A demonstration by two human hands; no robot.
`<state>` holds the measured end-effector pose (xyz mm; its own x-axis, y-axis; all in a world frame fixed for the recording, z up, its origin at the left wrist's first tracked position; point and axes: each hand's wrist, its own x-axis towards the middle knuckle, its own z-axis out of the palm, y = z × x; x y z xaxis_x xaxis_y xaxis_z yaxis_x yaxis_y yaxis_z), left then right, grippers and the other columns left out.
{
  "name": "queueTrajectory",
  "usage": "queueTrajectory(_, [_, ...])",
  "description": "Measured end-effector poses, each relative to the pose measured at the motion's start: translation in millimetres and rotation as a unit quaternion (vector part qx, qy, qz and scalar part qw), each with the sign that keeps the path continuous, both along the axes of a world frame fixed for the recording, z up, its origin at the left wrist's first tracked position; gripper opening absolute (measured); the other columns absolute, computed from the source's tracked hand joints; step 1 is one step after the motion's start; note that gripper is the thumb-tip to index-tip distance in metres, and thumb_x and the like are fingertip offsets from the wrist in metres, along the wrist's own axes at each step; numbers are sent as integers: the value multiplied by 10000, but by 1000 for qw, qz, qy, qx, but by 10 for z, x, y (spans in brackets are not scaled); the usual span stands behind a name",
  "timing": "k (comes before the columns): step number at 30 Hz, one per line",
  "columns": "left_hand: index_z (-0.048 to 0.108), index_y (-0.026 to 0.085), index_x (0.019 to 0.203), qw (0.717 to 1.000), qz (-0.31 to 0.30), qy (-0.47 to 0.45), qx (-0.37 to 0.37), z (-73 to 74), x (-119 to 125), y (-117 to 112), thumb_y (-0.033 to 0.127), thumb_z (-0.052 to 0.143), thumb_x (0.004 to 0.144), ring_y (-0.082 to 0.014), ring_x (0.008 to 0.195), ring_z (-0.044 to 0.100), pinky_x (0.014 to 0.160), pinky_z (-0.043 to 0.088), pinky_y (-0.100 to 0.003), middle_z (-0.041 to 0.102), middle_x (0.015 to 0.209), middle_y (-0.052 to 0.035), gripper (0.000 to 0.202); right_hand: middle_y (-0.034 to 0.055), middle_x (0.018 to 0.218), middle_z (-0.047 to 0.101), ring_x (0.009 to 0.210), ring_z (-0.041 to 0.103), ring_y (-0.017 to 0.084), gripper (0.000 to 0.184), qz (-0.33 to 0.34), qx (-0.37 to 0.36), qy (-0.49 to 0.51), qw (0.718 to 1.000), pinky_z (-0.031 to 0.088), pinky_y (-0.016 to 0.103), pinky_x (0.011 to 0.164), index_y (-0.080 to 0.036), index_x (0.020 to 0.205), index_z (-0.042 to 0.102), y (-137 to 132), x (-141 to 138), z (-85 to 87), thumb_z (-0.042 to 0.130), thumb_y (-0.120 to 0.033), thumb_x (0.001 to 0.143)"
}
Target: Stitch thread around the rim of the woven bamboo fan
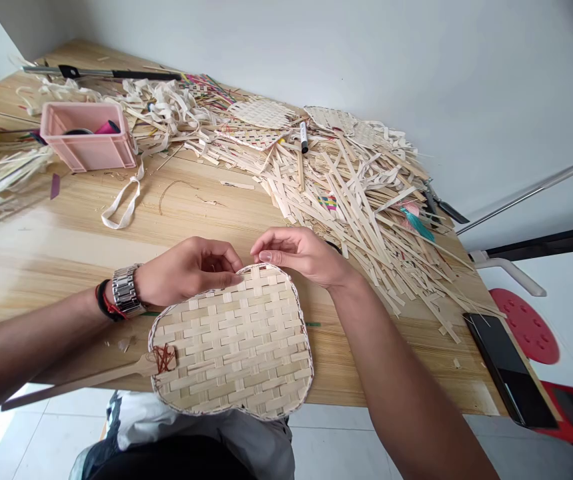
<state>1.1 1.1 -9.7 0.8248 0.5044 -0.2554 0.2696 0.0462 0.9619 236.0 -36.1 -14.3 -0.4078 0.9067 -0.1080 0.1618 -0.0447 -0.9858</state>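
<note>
A flat woven bamboo fan (231, 340) with a rounded outline and a thin bound rim lies in front of me at the table's near edge. Its wooden handle (86, 377) runs out to the lower left, tied on with dark red thread (165, 359). My left hand (189, 270), with a steel watch on the wrist, pinches the fan's top rim. My right hand (301, 253) curls just above the same rim, thumb and fingers close together. Nothing shows in its grip.
Many loose bamboo strips (346, 193) are heaped across the wooden table (116, 247), around several woven pieces (261, 113). A pink plastic bin (86, 137) stands at the back left, and a marker (304, 137) lies among the strips. A black phone (509, 370) sits at the right edge.
</note>
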Motion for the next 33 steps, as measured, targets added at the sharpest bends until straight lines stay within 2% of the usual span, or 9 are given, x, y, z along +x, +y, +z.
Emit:
queueTrajectory(7, [634,118,923,1000,1,-5,-2,-10,-8,11,315,651,866,-98,615,519,547,385,-219,640,742,-17,205,37,873,679,774,606,108,171,12,-19,15,1000,458,233,685,-149,955,696,7,23,-11,684,-291,861])
queueTrajectory(12, [633,115,922,1000,6,-10,-3,-14,3,13,303,656,864,-97,633,535,557,399,-212,655,766,-21,198,47,873,683,787,612,126,242,-4,-10,-22,1000,461,244,678,-152,958,701,8,23,-20,681,-372,860])
queueTrajectory(21, [632,128,909,1000,19,-10,-9,6,13,0,291,661,858,-102,665,570,595,432,-212,670,798,-24,173,48,865,699,770,613,131,271,-36,12,-59,998,456,248,660,-155,901,721,15,2,-43,665,-417,861])
queueTrajectory(26, [634,120,889,999,31,-12,5,18,23,-8,275,668,854,-84,640,545,574,414,-194,651,766,-11,163,46,852,710,747,616,127,259,-35,25,-69,997,459,245,650,-155,914,727,-1,18,1,722,-395,817])
queueTrajectory(33, [631,117,900,999,47,-19,4,-13,13,-3,287,669,862,-81,639,544,561,409,-190,646,770,-15,178,63,912,729,820,659,153,250,-61,55,-72,994,502,282,731,-152,934,723,-23,-7,41,721,-374,821])
